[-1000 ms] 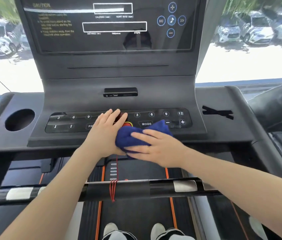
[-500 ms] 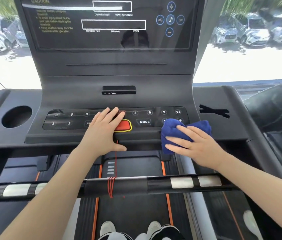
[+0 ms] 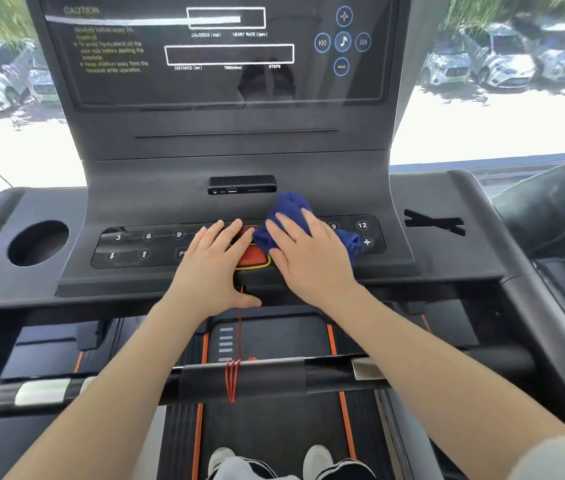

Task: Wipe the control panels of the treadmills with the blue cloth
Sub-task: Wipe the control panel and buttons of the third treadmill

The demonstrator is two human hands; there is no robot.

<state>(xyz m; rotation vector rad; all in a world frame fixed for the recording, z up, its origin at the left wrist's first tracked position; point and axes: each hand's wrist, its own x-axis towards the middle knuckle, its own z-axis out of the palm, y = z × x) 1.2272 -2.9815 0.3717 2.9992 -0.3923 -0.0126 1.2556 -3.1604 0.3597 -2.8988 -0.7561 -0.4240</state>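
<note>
blue cloth (image 3: 289,206) lies bunched on the control panel (image 3: 128,245), right of the red stop button (image 3: 251,259). right hand (image 3: 308,252) presses it flat, fingers straight. left hand (image 3: 211,268) rests flat on the panel beside it, fingers extended, holding nothing.

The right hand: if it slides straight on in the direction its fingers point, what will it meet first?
Probably the black port block. The right hand presses the blue cloth flat on the button panel, fingers pointing up and slightly left. The cloth would reach the block first, though depth is unclear.
</note>
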